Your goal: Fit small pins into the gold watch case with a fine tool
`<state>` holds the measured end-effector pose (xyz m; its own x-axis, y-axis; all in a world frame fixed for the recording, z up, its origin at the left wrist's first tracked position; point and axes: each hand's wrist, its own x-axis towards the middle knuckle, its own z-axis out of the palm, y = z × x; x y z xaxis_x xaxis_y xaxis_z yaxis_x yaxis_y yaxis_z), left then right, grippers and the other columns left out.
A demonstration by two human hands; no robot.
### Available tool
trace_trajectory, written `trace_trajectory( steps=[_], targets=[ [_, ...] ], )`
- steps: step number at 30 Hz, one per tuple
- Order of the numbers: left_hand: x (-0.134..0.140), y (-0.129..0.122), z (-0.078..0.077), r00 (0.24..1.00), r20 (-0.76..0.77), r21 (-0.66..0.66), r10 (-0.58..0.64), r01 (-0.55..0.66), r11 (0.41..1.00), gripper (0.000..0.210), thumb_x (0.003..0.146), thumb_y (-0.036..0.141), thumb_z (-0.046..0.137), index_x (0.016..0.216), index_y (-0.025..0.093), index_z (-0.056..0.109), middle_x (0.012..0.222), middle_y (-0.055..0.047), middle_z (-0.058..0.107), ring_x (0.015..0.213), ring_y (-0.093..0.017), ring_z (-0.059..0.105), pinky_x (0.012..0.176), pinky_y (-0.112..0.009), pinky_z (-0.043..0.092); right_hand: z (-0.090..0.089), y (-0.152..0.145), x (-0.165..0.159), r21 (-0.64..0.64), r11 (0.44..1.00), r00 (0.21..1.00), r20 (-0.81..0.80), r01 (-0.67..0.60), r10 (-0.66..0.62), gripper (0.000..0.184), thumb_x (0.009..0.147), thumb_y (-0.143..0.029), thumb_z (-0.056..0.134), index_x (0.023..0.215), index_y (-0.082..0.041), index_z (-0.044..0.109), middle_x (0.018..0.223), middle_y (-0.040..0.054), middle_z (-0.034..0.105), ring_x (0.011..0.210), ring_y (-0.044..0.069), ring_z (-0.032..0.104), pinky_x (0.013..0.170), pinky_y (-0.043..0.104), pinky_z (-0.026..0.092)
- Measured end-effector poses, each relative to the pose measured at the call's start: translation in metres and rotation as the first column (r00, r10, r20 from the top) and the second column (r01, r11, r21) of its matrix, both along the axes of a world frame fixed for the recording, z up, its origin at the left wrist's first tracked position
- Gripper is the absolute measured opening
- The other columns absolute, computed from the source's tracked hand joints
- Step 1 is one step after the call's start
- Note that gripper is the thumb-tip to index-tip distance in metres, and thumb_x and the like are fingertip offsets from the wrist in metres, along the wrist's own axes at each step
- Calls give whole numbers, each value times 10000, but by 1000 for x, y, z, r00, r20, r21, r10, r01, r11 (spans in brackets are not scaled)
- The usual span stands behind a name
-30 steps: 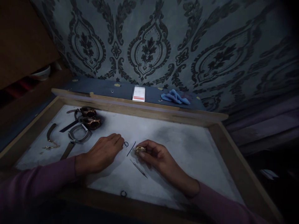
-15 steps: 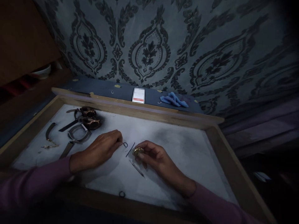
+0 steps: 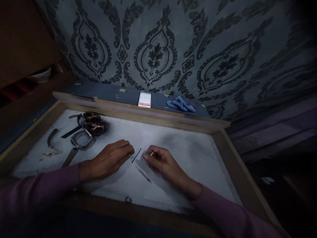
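Observation:
My right hand [image 3: 163,162] is closed around a small round gold-coloured watch case [image 3: 153,154], mostly hidden by the fingers. My left hand [image 3: 112,156] is palm down, fingers bent together and fingertips near the white surface; what they pinch, if anything, is hidden. Between the hands lies a thin dark strip [image 3: 136,155]. Just below it is a slim metal spring-bar tool [image 3: 143,174]. Left of my left hand lie a watch strap loop [image 3: 81,138], a dark strap piece with gold chain [image 3: 52,138] and brown-gold watches [image 3: 96,128].
A shallow wooden tray [image 3: 158,118] with raised rims surrounds the white work surface. A small black ring [image 3: 128,199] lies near its front edge. Behind the back rim are a small white box [image 3: 144,99] and a crumpled blue cloth [image 3: 181,104].
My right hand has turned, so the watch case shows less. My left fingers have moved right, over where the small black loop lay. The view has shifted slightly.

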<state>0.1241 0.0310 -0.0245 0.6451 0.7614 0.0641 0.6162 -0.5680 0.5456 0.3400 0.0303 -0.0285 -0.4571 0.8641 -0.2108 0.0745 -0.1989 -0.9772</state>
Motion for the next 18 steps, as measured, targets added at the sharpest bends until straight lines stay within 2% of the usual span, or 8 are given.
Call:
trace_trajectory(
  steps=[2,3,5,7,9,11,14,18],
  targets=[
    [-1,1,-2,999,50,-14,22,-21,1000,146,924,95,424,956,168,546,913,-37,580,842,-170,529,739,-291,427,-1,2,-5,205,978,991,136,-44,16,192,847,-261,615,682,-178,561,614,-42,497,525,95,436,497,220,341],
    [-2,1,-3,996,77,-21,36,-34,999,146,915,86,431,946,171,546,906,-31,583,837,-164,533,740,-283,426,0,4,-8,317,944,974,224,-87,14,132,845,-198,600,714,-178,590,681,-22,545,578,107,485,537,229,373],
    [-3,3,-4,991,119,-35,64,-60,998,150,898,69,444,923,174,548,880,-18,585,817,-153,540,733,-267,424,1,7,-13,496,836,911,412,-233,9,105,840,-105,571,788,-175,630,782,8,592,657,126,538,598,247,402],
    [-4,4,-5,986,145,-42,83,-78,996,151,887,62,450,908,170,553,862,-14,589,797,-146,547,722,-256,422,3,11,-18,576,714,815,579,-398,-13,131,853,-80,552,809,-165,642,793,19,598,665,131,545,597,250,391],
    [-5,5,-5,983,155,-55,99,-91,994,148,883,63,454,898,165,561,851,-14,596,781,-144,554,716,-253,422,6,14,-23,582,618,715,698,-528,-48,153,877,-90,536,786,-156,639,775,23,598,644,128,535,568,246,364],
    [-6,6,-4,982,153,-80,114,-103,991,146,879,68,461,890,165,569,841,-12,604,767,-143,562,705,-251,422,9,16,-26,556,557,633,771,-617,-70,179,893,-99,522,764,-154,632,773,27,602,640,128,530,549,247,344],
    [-6,8,-3,978,164,-114,129,-111,987,149,872,72,472,890,172,580,828,-3,616,749,-140,574,688,-244,421,11,19,-29,510,501,556,828,-699,-67,189,900,-99,516,751,-153,619,775,28,605,646,132,529,532,257,321],
    [-7,10,-3,972,182,-137,147,-123,983,140,871,79,482,900,173,582,841,-6,633,756,-140,585,689,-241,426,7,20,-29,479,456,510,858,-751,-62,200,902,-70,490,761,-150,606,775,31,602,638,131,512,517,260,298]
  ],
)
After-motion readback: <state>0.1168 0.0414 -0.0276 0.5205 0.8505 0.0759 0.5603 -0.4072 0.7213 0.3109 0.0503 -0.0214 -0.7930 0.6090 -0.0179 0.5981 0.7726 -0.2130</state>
